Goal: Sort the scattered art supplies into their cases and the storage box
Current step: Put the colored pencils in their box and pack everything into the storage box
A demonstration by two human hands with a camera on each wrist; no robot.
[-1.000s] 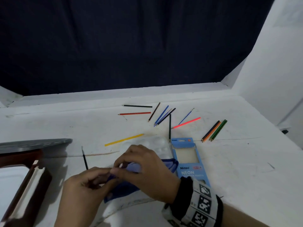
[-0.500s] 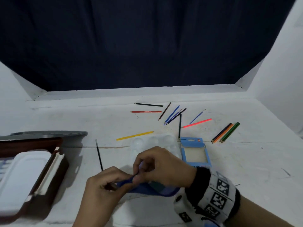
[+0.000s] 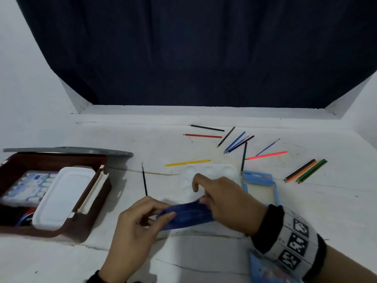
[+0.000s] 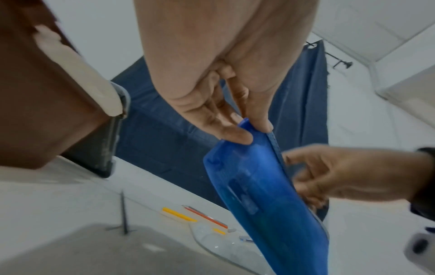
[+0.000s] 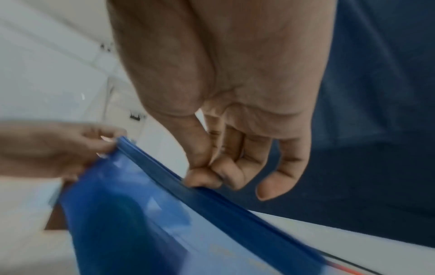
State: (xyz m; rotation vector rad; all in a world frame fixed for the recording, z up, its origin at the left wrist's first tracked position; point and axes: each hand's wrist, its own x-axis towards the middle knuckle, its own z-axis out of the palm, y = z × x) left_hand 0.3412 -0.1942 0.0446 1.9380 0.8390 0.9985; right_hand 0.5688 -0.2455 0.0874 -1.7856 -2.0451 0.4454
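A translucent blue zip pouch (image 3: 186,216) hangs between both hands just above the table. My left hand (image 3: 161,213) pinches its left end (image 4: 244,130) between thumb and fingers. My right hand (image 3: 206,198) pinches the pouch's top seal strip (image 5: 202,183), little finger held free. A white paint palette (image 3: 208,172) lies right behind the hands. Several coloured pencils (image 3: 234,140) lie scattered at the back, with a yellow pencil (image 3: 187,163) and a thin dark brush (image 3: 144,180) nearer. The open brown storage box (image 3: 89,223) stands at the left.
The storage box holds a white plastic case (image 3: 63,197) and a pack of white tubes (image 3: 30,185); its grey lid (image 3: 67,150) leans behind it. A blue pencil carton (image 3: 260,177) lies right of the palette. More pencils (image 3: 306,170) lie far right.
The pouch has been lifted and stretched out between the hands, and my right hand has slid rightward along its top strip. The camera has turned left, bringing the storage box into view.
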